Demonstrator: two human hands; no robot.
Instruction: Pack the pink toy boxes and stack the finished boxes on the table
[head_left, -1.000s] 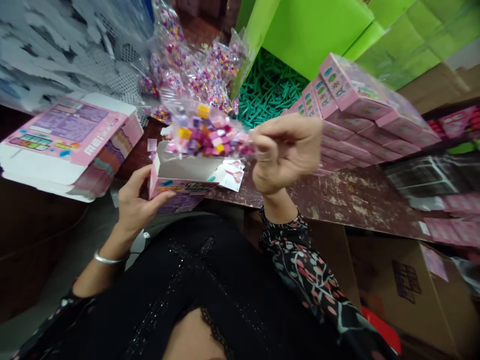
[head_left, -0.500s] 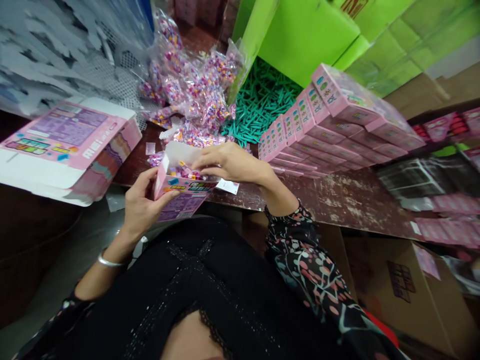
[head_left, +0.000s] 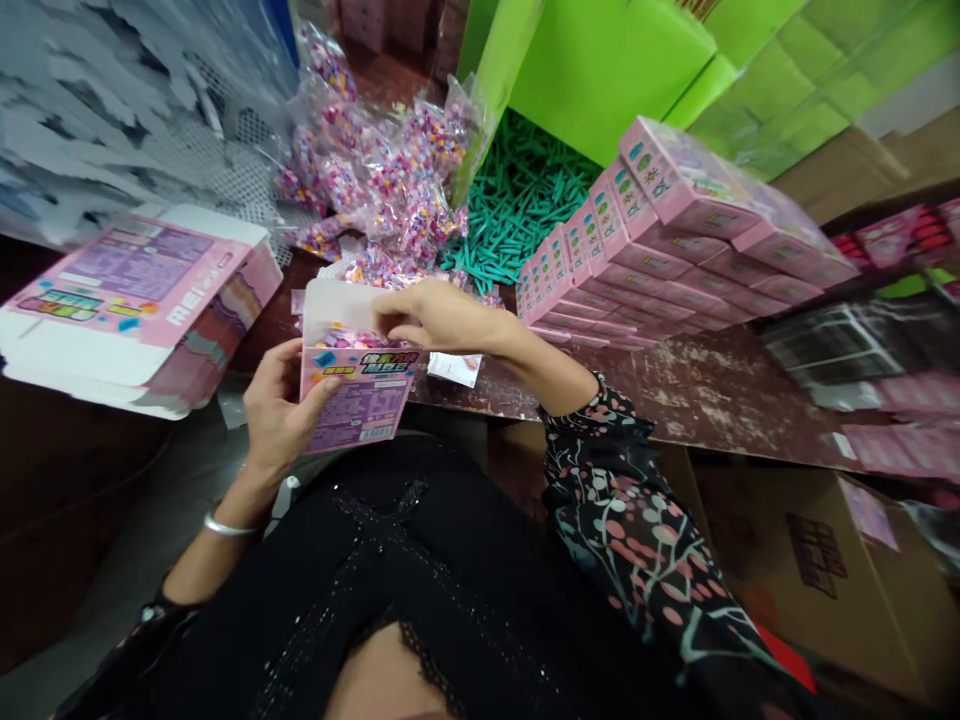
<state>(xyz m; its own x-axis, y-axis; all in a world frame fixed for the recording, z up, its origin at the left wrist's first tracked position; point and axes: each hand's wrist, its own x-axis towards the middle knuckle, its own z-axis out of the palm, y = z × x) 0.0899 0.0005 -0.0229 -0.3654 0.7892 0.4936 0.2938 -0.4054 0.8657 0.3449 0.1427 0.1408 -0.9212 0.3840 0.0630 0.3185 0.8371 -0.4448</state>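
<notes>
One small pink box is the hub here. Left of it lies a stack of flat cartons. The left hand grips the box's side, now turned upright. Above its open top, the right hand, a second ago dangling a bag of beads, presses it in; pinching it, I think. Right of the box stand filled boxes.

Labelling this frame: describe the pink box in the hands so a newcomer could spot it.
Start from the big stack of closed pink cartons on the worn brown table and look left to its near edge. There the left hand holds one small pink cardboard box. Unlike the stacked ones, its top is open, with the right hand at its opening.
</notes>
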